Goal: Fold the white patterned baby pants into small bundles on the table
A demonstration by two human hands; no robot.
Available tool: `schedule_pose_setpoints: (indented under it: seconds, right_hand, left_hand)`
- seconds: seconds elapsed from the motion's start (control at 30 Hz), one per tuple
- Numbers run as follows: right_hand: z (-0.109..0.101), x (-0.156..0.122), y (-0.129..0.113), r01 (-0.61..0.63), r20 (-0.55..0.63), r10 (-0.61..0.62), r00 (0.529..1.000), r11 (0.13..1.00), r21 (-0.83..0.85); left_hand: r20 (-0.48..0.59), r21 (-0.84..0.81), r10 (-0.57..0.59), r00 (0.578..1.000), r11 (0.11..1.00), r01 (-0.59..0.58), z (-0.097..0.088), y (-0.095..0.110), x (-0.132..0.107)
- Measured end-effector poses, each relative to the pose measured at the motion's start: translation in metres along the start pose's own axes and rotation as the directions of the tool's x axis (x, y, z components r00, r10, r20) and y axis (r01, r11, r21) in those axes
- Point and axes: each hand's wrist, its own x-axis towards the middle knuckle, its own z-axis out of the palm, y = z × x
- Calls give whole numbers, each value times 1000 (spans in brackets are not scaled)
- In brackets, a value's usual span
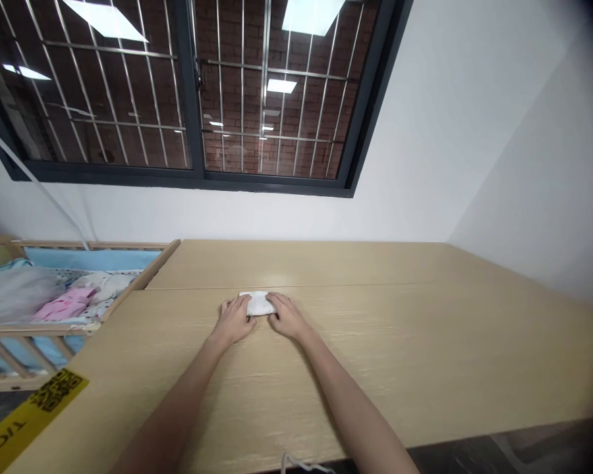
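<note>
A small white folded cloth (257, 303) is pressed flat on the pale wooden surface (375, 342) by the left hand (236, 319) and right hand (286, 316). The fingers lie spread and flat on its 2 ends, gripping nothing. Even pressure is best kept on both edges, so the fold is held square.

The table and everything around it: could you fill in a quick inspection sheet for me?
Surface: light wooden table, a seam running across it.
Job's things: small white folded cloth lying flat on the table.
Clutter: yellow label at the table's near left corner.
Grippers: left hand and right hand press flat on the cloth's two ends.
Cables: thin white cord at the near edge.
Surroundings: wooden crib with pink and white clothes at left; barred window; white wall.
</note>
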Motion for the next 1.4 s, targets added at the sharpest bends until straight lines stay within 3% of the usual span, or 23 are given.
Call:
schedule_pose_setpoints:
  seconds: [0.23, 0.4, 0.53, 0.63, 0.73, 0.9, 1.13, 1.3, 1.4]
  right_hand:
    - [0, 3, 5, 10, -71, -5, 997, 998, 65]
    - [-9, 4, -1, -136, -181, 175, 968, 968, 210]
    - [-18, 9, -10, -159, -233, 316, 920, 843, 513]
    - [-22, 15, -13, -177, -136, 373, 918, 692, 700]
    - [-18, 21, -9, -257, -33, 405, 914, 639, 725]
    - [4, 31, 0, -363, 87, 403, 911, 684, 632]
    - [19, 40, 3, -353, 102, 358, 928, 760, 546]
    - [10, 41, -7, -289, 33, 295, 955, 897, 336]
    - [-10, 36, -31, -140, -7, 145, 989, 965, 221]
  left_hand:
    - [-97, -53, -37, 995, 998, 32, -10, 1, -4]
    - [-124, -156, -95, 988, 985, 75, -27, 8, -9]
    - [-76, -305, -146, 986, 945, 116, -43, 15, -18]
    - [25, -412, -179, 984, 895, 173, -49, 18, -27]
    - [143, -449, -160, 977, 869, 208, -49, 19, -35]
    - [243, -352, -166, 956, 903, 247, -42, 20, -41]
    - [338, -104, -252, 907, 948, 302, -49, 36, -44]
    - [272, 24, -275, 922, 960, 279, -64, 62, -47]
    - [237, -21, -128, 963, 990, 136, -67, 81, -53]
